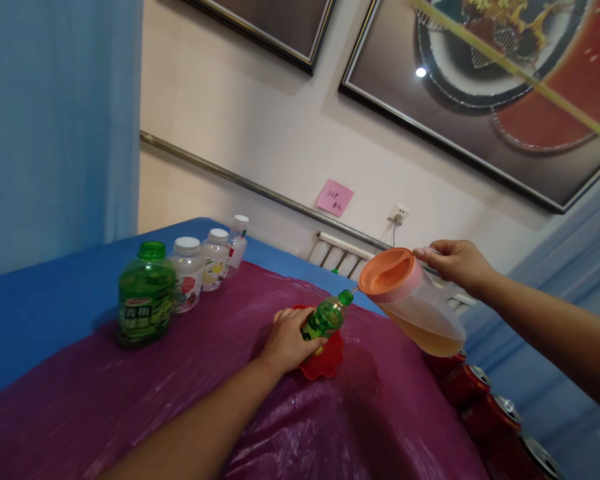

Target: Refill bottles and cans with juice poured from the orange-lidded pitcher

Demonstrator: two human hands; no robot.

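Note:
My left hand [289, 339] is wrapped round a small clear bottle [325, 317] with a green label and green neck. The bottle stands on a red scalloped dish [330, 357], partly hidden by the hand. My right hand [455, 263] grips the handle of a translucent pitcher [423, 327], which has an orange lid [387, 272]. Tilted to the left, the pitcher has its spout close to the bottle's mouth, and a thin stream seems to run between them. Light brown liquid lies in the pitcher's lower part.
A large green bottle [147, 297] and clear bottles with white caps [187, 273] stand at left. Red cans [490, 413] line the right edge. Purple plastic sheeting [180, 393] covers part of the blue table [45, 320]. Behind are a pipe [260, 187] and a wall socket [399, 213].

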